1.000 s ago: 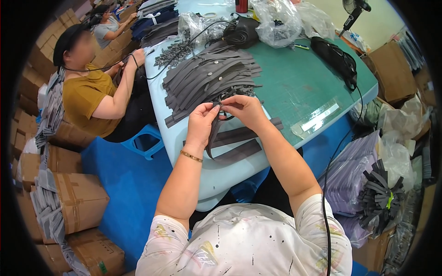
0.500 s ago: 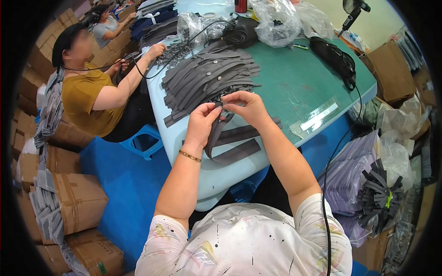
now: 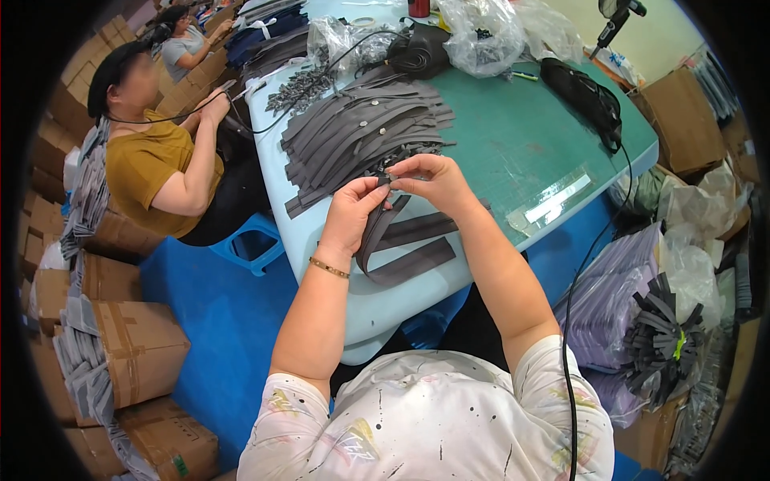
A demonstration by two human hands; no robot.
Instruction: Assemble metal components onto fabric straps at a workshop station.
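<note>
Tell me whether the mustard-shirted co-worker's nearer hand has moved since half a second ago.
Yes. Judged against the table, the co-worker's nearer hand has pulled back from the pile of small dark pieces, leftward in the view, toward the co-worker's body.

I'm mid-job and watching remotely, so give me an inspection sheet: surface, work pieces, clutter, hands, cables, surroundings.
Surface: light-blue table, green mat on its right.
Work pieces: dark grey strip in hand; pile of grey strips beyond.
Clutter: clear plastic bag and black bag toward the far side.
Hands: left hand pinches the strip; right hand meets it there, grip unclear.
Cables: black cable from the black bag, off the right edge; another toward the co-worker.
Surroundings: seated co-worker, cardboard boxes at left.
</note>
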